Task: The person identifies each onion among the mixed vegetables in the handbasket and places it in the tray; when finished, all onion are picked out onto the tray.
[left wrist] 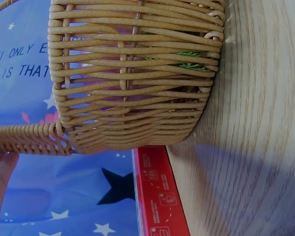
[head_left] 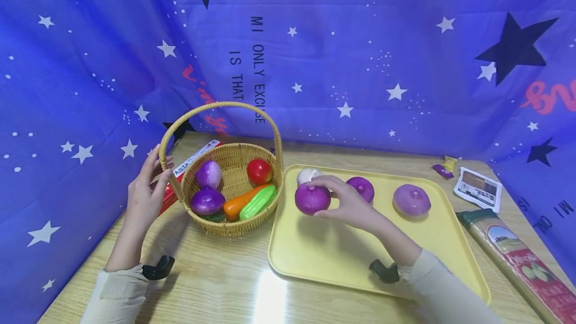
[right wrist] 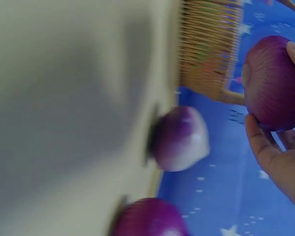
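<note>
In the head view, your right hand point(head_left: 348, 204) has the purple onion point(head_left: 310, 200) between thumb and fingers—parted just to its width—over the yellow tray point(head_left: 315, 254). Your left hand point(head_left: 146, 196) grips the handle point(head_left: 225, 104) of the basket point(head_left: 231, 229), whose vegetables lie right of those fingers. In the left wrist view, a fingertip touches the handle. In the right wrist view, two other onions point(right wrist: 179, 140) sit left of your fingertips.
</note>
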Tool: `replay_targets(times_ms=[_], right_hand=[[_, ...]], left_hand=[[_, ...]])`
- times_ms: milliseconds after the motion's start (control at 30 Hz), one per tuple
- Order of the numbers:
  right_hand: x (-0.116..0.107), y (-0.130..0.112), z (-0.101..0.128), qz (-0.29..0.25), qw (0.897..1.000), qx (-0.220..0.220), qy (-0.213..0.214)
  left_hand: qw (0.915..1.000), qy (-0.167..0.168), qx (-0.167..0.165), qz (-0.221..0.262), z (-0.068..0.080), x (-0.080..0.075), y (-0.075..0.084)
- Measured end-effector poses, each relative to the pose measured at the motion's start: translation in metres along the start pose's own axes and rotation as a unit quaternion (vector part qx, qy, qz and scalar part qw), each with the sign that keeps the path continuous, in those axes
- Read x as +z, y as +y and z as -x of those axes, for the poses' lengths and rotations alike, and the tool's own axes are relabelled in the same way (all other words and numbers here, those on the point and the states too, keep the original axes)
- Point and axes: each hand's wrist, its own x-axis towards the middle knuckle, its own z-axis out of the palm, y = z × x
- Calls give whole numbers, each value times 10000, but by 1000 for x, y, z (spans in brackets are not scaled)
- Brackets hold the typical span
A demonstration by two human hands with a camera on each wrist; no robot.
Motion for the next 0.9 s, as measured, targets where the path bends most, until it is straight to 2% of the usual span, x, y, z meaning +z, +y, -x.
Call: replay_targets(times_ms=[267,500,733,900], right_hand=[[14,22,12,-233,9996,12,-154],[23,29,13,-77,9994,-40,-345],[27,34,14,-320,9966,56,-754],[29,38,14,-281,9944,128,-1015]], left_hand=[[10000,10,-4,-34,0,0,0],[10000,-10,2,-67,1,0,-1],[10000,-12,-16,-77,1,0,-1],[10000,-10,-33,-65,1,0,0]])
